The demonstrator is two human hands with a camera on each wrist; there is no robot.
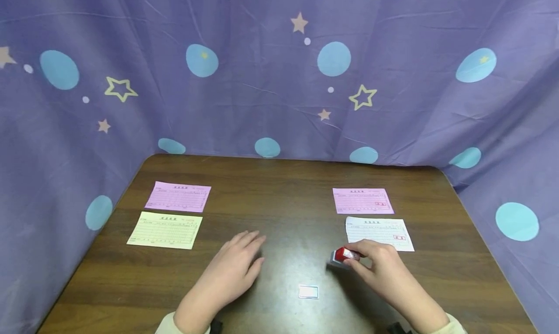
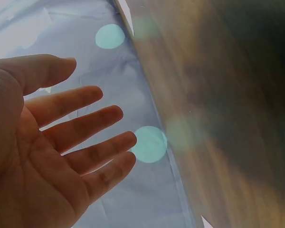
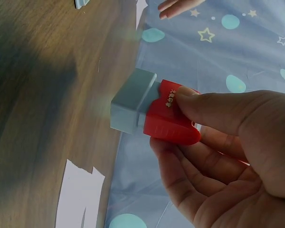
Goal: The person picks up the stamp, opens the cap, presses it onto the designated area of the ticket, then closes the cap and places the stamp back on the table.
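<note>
Right hand (image 1: pixel 384 262) is pinching the stamp (image 3: pixel 156 114); left hand (image 1: pixel 233 263) (fingers (image 2: pixel 83 127) apart) is holding nothing. Right slips (image 1: pixel 360 201) are bearing red boxes (image 1: pixel 380 204); left slips (image 1: pixel 165 230) are showing none.

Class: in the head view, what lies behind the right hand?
The white slip, with a red mark, and farther back a pink slip. The right hand covers part of the white slip's lower edge and some table; anything there is hidden.

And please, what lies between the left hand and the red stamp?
In the head view, the direct stretch between left hand and red stamp is bare tabletop; a small white rectangle lies nearer the person.
</note>
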